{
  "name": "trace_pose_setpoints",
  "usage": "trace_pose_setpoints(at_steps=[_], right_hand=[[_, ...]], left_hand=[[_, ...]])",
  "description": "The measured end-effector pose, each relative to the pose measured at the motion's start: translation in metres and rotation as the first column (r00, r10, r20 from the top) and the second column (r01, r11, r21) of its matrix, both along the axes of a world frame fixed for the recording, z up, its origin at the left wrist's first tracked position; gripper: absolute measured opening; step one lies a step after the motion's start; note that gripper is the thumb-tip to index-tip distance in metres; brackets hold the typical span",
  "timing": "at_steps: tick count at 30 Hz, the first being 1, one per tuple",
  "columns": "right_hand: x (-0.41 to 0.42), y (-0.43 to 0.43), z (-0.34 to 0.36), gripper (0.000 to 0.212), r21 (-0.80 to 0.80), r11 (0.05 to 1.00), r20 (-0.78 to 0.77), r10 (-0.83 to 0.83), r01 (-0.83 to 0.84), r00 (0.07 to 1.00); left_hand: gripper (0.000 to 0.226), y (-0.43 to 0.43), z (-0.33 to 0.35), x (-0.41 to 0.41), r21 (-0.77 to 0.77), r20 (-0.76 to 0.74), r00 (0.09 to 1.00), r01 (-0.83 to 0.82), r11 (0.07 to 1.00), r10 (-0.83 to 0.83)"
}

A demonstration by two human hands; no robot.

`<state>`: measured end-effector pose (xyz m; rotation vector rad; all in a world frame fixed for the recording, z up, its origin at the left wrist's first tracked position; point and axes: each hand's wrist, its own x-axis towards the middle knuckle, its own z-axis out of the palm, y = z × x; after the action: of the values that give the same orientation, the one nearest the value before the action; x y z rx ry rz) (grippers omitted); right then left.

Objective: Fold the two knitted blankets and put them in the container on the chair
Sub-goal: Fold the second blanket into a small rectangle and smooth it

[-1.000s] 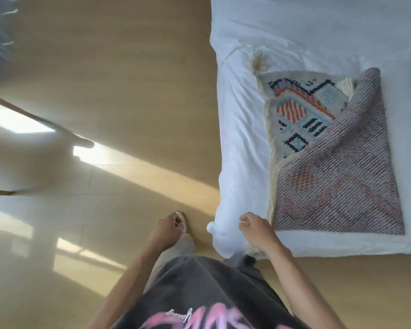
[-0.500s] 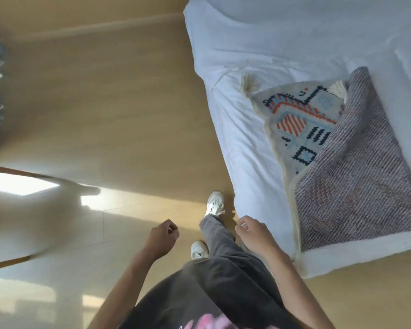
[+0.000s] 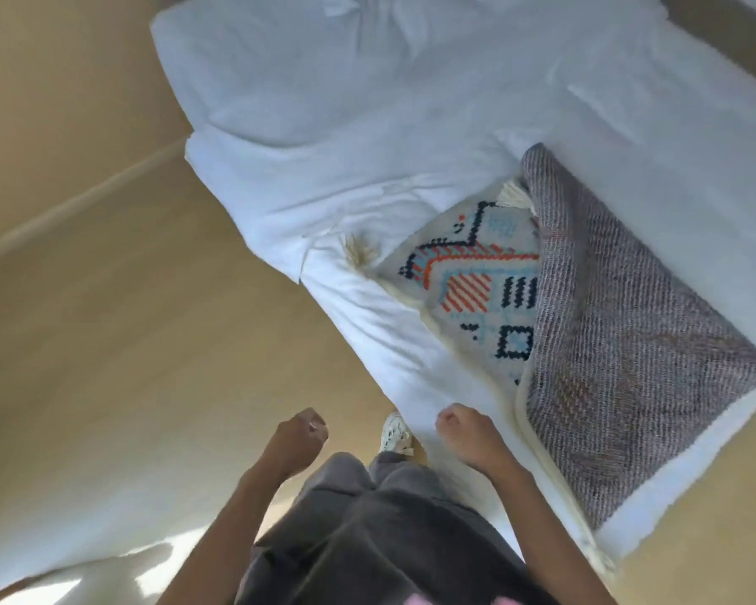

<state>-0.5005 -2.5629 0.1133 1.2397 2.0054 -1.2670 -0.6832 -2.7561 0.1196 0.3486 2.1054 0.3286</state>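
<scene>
Blanket (image 3: 607,342): we see one, lying on the bed (image 3: 367,102) near its lower right corner, close to the edge. It is half folded. The top flap shows the muted grey-red reverse of the knit. Beneath it a triangle of the cream face is exposed, with a navy, orange and pale blue geometric pattern. A cream border runs along the near edge. A straw-coloured tassel (image 3: 361,251) splays on the sheet at the left corner, and a white one peeks out at the top of the fold.

Hands: both are raised in front of the body, forearms bare. The left hand (image 3: 300,434) is over the floor (image 3: 105,299), fingers curled into a fist, holding nothing. The right hand (image 3: 463,430) is fisted likewise, over the bed's edge just left of the blanket's border. We cannot tell if it touches the sheet.

Below: grey trousers (image 3: 389,517) and one white shoe (image 3: 394,432) beside the bed.
</scene>
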Motion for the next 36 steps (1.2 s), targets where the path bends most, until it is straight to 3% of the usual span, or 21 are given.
trace_pose_setpoints(at_steps=[6, 12, 18, 25, 28, 31, 36], right_hand=[[-0.027, 0.048, 0.004, 0.022, 0.037, 0.976, 0.011, -0.217, 0.217, 0.976], [-0.069, 0.082, -0.003, 0.012, 0.0, 0.879, 0.033, -0.477, 0.477, 0.878], [-0.116, 0.11, 0.003, 0.018, 0.015, 0.717, 0.024, -0.697, 0.697, 0.717], [-0.131, 0.152, -0.006, 0.025, 0.077, 0.596, 0.013, -0.802, 0.799, 0.597], [-0.13, 0.181, -0.025, 0.029, 0.147, 0.58, -0.009, -0.809, 0.801, 0.587], [-0.127, 0.218, -0.055, 0.029, 0.236, 0.596, -0.009, -0.788, 0.767, 0.615], [-0.127, 0.271, -0.115, 0.039, 0.392, 0.647, -0.021, -0.705, 0.654, 0.709]], left_hand=[[0.02, 0.097, 0.0, -0.077, 0.006, 0.013, 0.974, 0.228, 0.974, -0.228], [0.012, 0.189, -0.015, -0.136, 0.049, 0.067, 0.879, 0.469, 0.882, -0.471], [0.014, 0.284, -0.03, -0.185, 0.041, 0.107, 0.693, 0.713, 0.699, -0.713], [0.02, 0.397, -0.038, -0.19, 0.082, 0.059, 0.493, 0.864, 0.496, -0.868], [0.019, 0.445, -0.049, -0.176, 0.128, -0.032, 0.43, 0.897, 0.423, -0.902], [0.009, 0.491, -0.072, -0.154, 0.111, -0.205, 0.291, 0.955, 0.274, -0.934], [0.039, 0.557, -0.134, -0.117, -0.026, -0.467, -0.009, 1.0, 0.003, -0.884]])
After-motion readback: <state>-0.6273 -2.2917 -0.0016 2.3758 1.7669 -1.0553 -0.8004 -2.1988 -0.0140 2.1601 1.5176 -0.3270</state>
